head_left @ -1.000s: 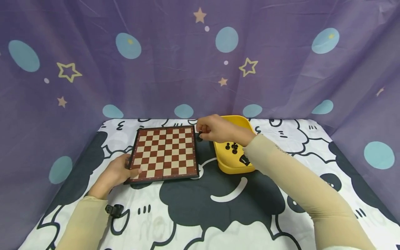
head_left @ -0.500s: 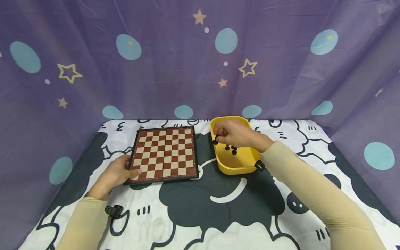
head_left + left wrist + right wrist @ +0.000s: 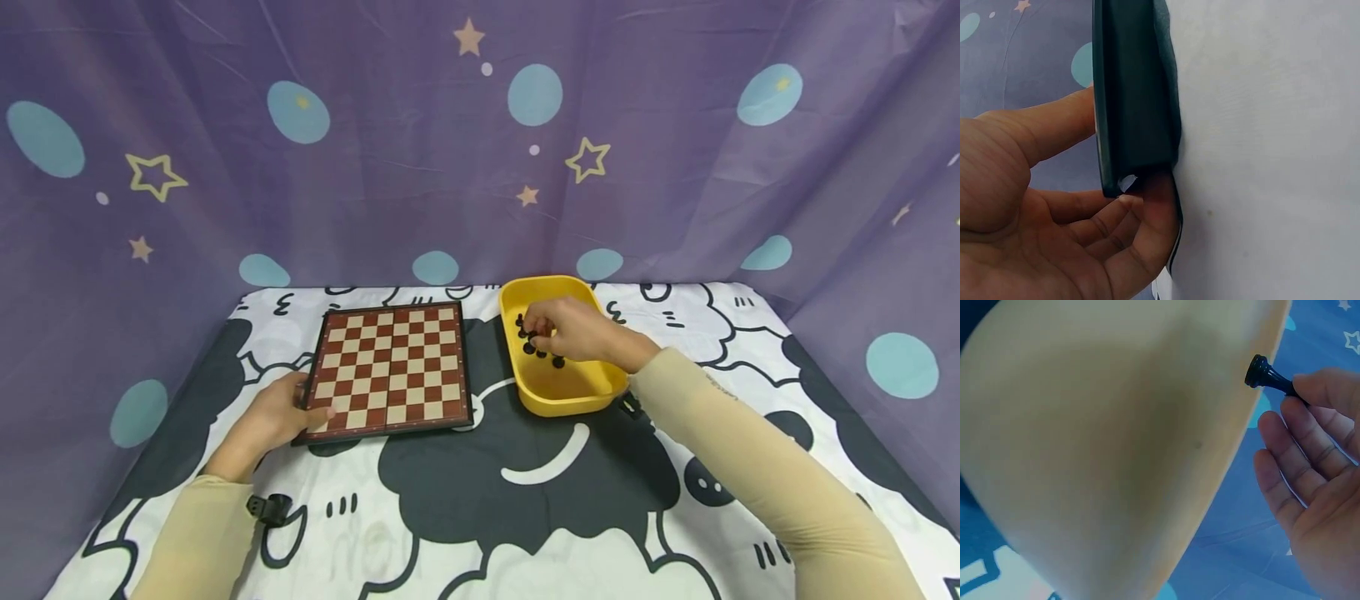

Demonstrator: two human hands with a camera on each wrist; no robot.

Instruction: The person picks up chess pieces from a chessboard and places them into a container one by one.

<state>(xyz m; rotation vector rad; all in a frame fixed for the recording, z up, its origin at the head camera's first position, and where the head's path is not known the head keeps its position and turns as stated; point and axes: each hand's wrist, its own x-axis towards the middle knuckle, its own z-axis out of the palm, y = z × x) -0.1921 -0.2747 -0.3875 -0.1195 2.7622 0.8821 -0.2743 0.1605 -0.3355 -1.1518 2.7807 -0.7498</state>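
Note:
The left hand (image 3: 276, 412) grips the near-left edge of a red and cream chessboard (image 3: 390, 367), thumb over the top and fingers bent at its side. In the left wrist view the board's dark side (image 3: 1135, 87) shows between thumb and fingers. Over the yellow bin (image 3: 566, 407) is the right hand (image 3: 573, 332), bent at the fingers. It pinches a black chess piece (image 3: 1266, 375) between thumb and index finger in the right wrist view, base pointing away from the hand. Several black pieces (image 3: 558, 362) lie in the bin, partly hidden by that hand.
A sheep-patterned cloth (image 3: 465, 567) covers the table. A purple curtain (image 3: 420, 200) hangs behind and at both sides. Dark cloth pattern shows in the gap between board and bin. A black wrist camera (image 3: 272, 508) sits by the left sleeve.
From beside the board's far-right edge, the right hand has moved right and toward the person, over the bin, carrying a black piece. The left hand keeps its hold on the board.

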